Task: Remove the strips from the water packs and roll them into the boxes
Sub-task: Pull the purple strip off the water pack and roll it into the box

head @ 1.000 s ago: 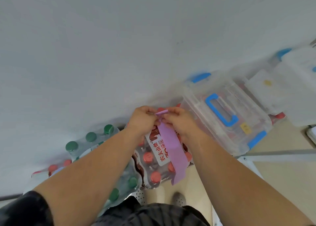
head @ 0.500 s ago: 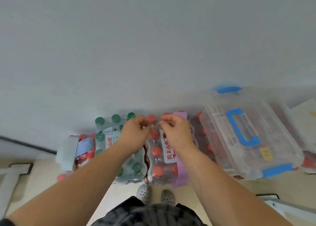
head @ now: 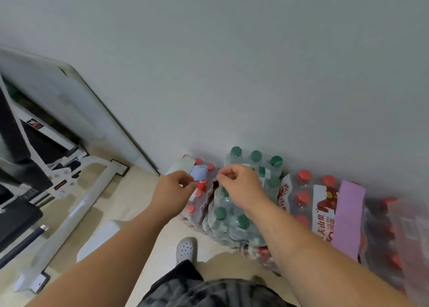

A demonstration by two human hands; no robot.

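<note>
Shrink-wrapped water packs stand in a row against the wall. A purple strip [head: 348, 216] lies flat across the red-capped pack [head: 308, 204] at the right. My left hand [head: 173, 188] pinches the edge of a pale blue strip [head: 198, 172] on the far-left red-capped pack [head: 197, 204]. My right hand [head: 239, 183] hovers over the green-capped pack [head: 232, 218], its fingers curled shut with nothing visible in them. No box is in view.
A white metal frame [head: 76, 211] with black parts fills the floor at the left. A white panel [head: 76, 102] leans on the wall behind it. My grey clog [head: 185, 248] stands on the beige floor below the packs.
Both hands let go of the purple strip, which now lies on its pack. They moved left to the far-left pack. The view swung left and the clear boxes went out of sight.
</note>
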